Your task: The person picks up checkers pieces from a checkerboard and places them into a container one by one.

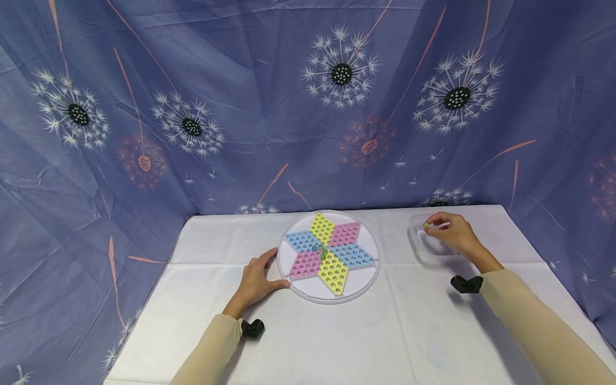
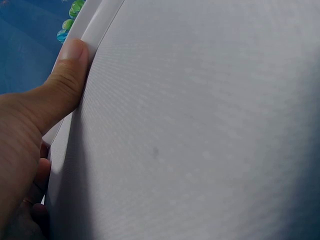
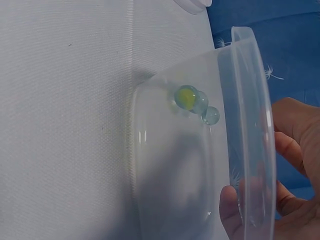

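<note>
My left hand [image 1: 257, 279] holds the left rim of a round white Chinese checkers board [image 1: 368, 283] with a yellow, pink and blue star. In the left wrist view its thumb [image 2: 72, 52] lies on the rim. A blue marble [image 1: 315, 248] and several green marbles [image 1: 324, 256] sit near the star's centre. My right hand [image 1: 452, 232] reaches over a clear plastic container [image 1: 423, 258], fingers bent. In the right wrist view a yellow-cored marble [image 3: 186, 97] and greenish marbles [image 3: 211, 115] lie inside, apart from the thumb [image 3: 229, 200]. Whether the fingertips hold a marble I cannot tell.
A white cloth covers the table [image 1: 356, 342], and the container stands to the right of the board. A blue curtain [image 1: 269, 107] with a dandelion print hangs right behind the table's back edge. Black wrist devices [image 1: 252, 329] hang beside both sleeves.
</note>
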Action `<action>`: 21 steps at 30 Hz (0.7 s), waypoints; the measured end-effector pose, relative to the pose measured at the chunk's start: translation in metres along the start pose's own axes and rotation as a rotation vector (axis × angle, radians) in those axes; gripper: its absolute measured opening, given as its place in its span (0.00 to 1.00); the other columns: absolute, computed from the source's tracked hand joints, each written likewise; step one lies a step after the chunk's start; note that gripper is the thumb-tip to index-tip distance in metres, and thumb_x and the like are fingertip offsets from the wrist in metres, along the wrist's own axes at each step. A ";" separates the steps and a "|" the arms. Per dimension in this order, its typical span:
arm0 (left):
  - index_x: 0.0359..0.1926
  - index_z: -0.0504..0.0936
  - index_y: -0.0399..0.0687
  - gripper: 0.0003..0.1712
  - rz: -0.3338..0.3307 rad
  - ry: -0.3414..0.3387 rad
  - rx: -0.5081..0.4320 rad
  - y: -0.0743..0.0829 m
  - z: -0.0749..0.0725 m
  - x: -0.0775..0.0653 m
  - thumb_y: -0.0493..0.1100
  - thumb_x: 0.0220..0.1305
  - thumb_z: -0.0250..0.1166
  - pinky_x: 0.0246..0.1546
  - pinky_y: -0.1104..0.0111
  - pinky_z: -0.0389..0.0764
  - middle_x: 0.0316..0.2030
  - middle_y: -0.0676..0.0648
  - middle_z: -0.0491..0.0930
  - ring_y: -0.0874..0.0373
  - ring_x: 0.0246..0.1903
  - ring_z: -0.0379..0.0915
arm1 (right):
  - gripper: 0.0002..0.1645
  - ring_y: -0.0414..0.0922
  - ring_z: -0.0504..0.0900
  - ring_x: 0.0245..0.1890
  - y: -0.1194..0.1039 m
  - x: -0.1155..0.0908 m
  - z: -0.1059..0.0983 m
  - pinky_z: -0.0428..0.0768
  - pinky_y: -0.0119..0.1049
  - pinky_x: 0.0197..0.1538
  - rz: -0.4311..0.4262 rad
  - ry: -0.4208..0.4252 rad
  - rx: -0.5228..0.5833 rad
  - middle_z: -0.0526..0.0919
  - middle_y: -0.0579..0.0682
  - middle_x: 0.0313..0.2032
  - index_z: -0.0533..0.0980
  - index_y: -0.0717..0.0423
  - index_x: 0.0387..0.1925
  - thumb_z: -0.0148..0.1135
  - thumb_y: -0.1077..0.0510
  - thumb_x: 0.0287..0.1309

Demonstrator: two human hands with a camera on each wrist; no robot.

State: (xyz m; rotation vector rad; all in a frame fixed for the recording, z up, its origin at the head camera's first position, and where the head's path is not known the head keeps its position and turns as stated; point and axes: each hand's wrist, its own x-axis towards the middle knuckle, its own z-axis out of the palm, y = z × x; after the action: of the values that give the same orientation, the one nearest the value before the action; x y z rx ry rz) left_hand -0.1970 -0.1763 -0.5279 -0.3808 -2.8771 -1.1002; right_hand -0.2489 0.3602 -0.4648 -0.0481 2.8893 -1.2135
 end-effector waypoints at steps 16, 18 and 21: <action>0.76 0.68 0.49 0.60 -0.009 -0.007 0.003 -0.001 0.000 0.000 0.59 0.43 0.85 0.48 0.56 0.61 0.40 0.50 0.73 0.55 0.38 0.61 | 0.36 0.64 0.75 0.55 -0.004 -0.002 0.003 0.76 0.55 0.50 -0.005 0.036 -0.002 0.75 0.67 0.57 0.72 0.58 0.67 0.67 0.42 0.66; 0.76 0.68 0.49 0.60 -0.002 -0.004 0.002 -0.001 0.000 0.000 0.59 0.43 0.85 0.48 0.56 0.61 0.40 0.50 0.73 0.55 0.38 0.61 | 0.37 0.63 0.75 0.55 -0.004 -0.002 0.003 0.76 0.55 0.50 -0.003 0.036 -0.005 0.75 0.67 0.57 0.72 0.58 0.67 0.67 0.41 0.66; 0.75 0.68 0.48 0.60 0.005 0.000 0.009 -0.001 0.000 0.000 0.59 0.43 0.85 0.47 0.56 0.62 0.39 0.51 0.73 0.55 0.38 0.62 | 0.37 0.64 0.75 0.54 -0.003 -0.001 0.003 0.76 0.56 0.50 -0.006 0.038 -0.010 0.75 0.66 0.57 0.73 0.57 0.67 0.67 0.41 0.66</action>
State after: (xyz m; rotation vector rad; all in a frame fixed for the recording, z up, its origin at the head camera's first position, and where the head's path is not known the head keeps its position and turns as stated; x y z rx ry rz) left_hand -0.1973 -0.1769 -0.5290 -0.3871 -2.8786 -1.0856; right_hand -0.2475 0.3556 -0.4651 -0.0341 2.9295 -1.2147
